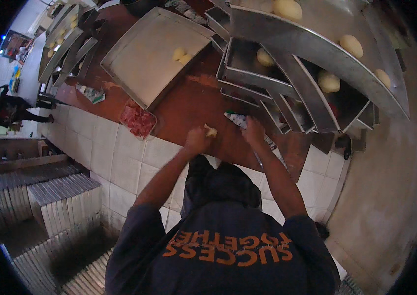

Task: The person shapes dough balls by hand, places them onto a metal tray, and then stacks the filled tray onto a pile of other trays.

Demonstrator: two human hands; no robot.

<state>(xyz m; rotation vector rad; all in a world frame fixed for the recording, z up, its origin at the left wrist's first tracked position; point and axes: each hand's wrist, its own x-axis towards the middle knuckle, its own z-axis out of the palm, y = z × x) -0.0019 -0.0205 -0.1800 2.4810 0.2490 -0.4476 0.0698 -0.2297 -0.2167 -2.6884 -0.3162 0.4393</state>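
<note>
My left hand [197, 141] is closed around a small piece of pale dough [211, 131], held just above the red-brown worktop near its front edge. To the right, my right hand [253, 132] grips a long, narrow printed plastic bag [236, 119], white and blue with a green end. The green end points toward the far left, and the rest of the bag trails back under my right forearm. Two round pale dough balls [179, 53] sit together in a large metal tray [154, 54] beyond my hands. What the bag contains is hidden.
A clear tub of red pieces [138, 119] stands at the worktop's front edge, left of my hands. Beside the tray lies a crumpled plastic wrapper [91, 93]. Stacked metal trays [287, 39] with dough balls rise at the right; more trays [66, 44] stand far left. Another person [14, 109] is farther left.
</note>
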